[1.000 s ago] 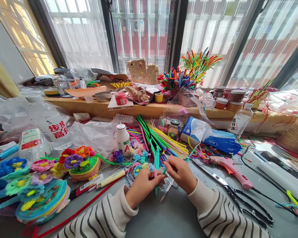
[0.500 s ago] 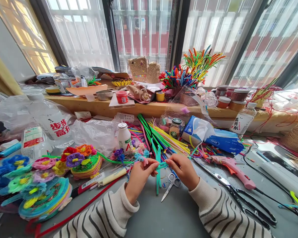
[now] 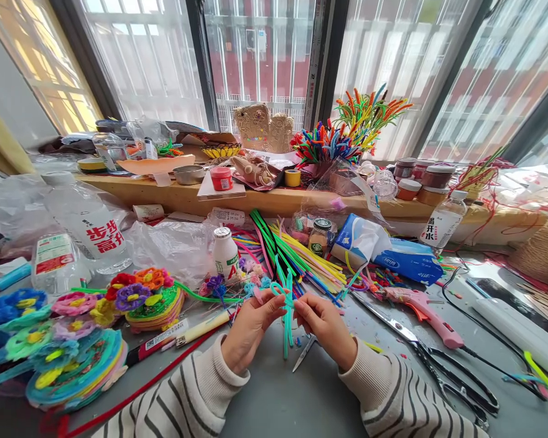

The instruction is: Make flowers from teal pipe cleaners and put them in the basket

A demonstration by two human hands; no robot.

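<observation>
Several turquoise pipe cleaners [image 3: 288, 328] are crossed and looped together between my hands above the grey table. My left hand [image 3: 256, 321] pinches the bundle from the left, near a loop at its top. From the right, my right hand [image 3: 319, 321] pinches the same bundle with thumb and forefinger. Small scissors [image 3: 304, 354] lie just below, their handles hidden behind my right hand. Beyond my hands spreads a pile of coloured pipe cleaners [image 3: 296, 249]. A white bottle [image 3: 226, 252] stands behind my left hand.
Pipe-cleaner flowers [image 3: 73, 322] crowd the left side. On the right lie large scissors [image 3: 438, 359] and a pink glue gun [image 3: 432, 313] with its cord. Behind are a blue tissue pack [image 3: 411, 260], a large bottle [image 3: 89, 225] and a cluttered wooden ledge [image 3: 274, 198].
My right hand has moved left, closer to my left hand. The crosswise pipe cleaner stretched between my hands is now bent into a loop around the upright ones.
</observation>
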